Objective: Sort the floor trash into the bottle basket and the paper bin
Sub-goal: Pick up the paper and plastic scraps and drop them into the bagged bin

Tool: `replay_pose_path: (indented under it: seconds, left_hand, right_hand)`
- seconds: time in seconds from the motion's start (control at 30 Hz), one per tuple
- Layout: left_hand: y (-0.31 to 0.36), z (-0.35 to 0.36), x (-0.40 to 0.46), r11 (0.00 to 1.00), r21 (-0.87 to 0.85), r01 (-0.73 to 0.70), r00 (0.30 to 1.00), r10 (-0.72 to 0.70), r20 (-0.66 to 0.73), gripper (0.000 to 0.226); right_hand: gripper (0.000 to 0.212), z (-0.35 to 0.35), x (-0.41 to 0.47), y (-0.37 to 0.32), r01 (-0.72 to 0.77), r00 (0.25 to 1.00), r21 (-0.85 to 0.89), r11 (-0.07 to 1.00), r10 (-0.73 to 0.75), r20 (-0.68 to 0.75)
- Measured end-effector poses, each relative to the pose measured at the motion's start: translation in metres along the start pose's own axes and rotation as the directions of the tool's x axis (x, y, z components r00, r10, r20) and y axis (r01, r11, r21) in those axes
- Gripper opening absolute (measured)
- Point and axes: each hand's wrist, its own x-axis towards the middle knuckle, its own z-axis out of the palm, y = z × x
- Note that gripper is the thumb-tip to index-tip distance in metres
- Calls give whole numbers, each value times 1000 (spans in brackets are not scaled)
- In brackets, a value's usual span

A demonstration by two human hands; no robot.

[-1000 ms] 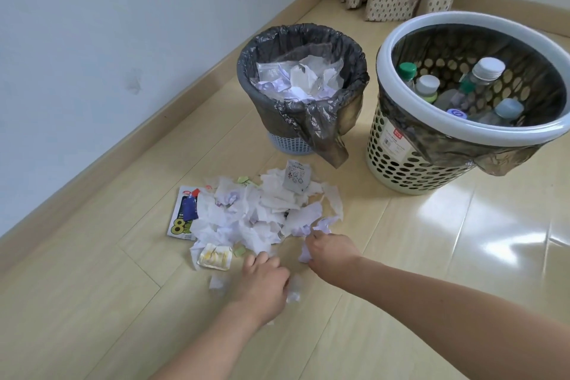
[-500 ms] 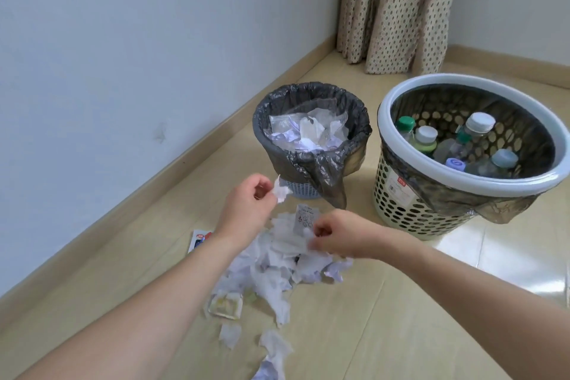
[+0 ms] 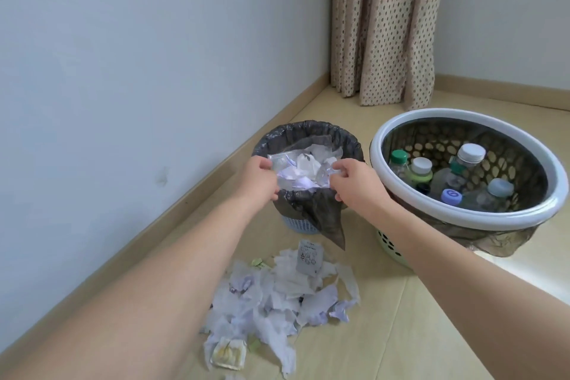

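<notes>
The paper bin [image 3: 308, 127], lined with a dark bag, stands by the wall and holds crumpled paper and clear plastic. My left hand [image 3: 258, 178] is over its near left rim, fingers curled round a small paper scrap. Over the near right rim my right hand [image 3: 351, 183] pinches another scrap. To the right is the white-rimmed bottle basket [image 3: 462, 114], which holds several capped bottles [image 3: 468, 155]. A pile of torn paper [image 3: 277, 296] lies on the floor below my arms.
A printed card [image 3: 308, 259] rests on the pile's far side and a yellowish wrapper [image 3: 228, 353] at its near edge. The wall and baseboard [image 3: 185, 203] run along the left. A dotted curtain [image 3: 385, 25] hangs in the corner behind the bins.
Both hands picked scraps from the floor pile, lifted them and moved forward. They are now over the paper bin's near rim, and my view has tilted up.
</notes>
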Motion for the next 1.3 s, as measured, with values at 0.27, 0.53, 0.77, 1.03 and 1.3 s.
replay_pose_path:
  seconds: [0.27,0.53,0.77,1.03,1.3]
  left_hand:
    - [-138,-5,-94,891,404,-208,932,55,358,17]
    - [-225,11,-164,391,651,-651,626,-210,751,56]
    - [-250,29,-178,284,661,-695,647,-155,747,41]
    - [-251,35,-170,404,671,-622,716,-52,696,24]
    - [-239,27,-162,752,553,-359,791,-70,608,2]
  right_hand:
    - [17,54,-98,85,305,936,-387,870,-199,290]
    - [40,90,-134,151,281,893,-654,702,59,447]
    - [35,105,-122,157,280,899,-722,632,91,428]
    - [30,110,-125,163,309,896,-700,644,50,442]
    - [26,91,-127,143,214,820,-581,785,178,543]
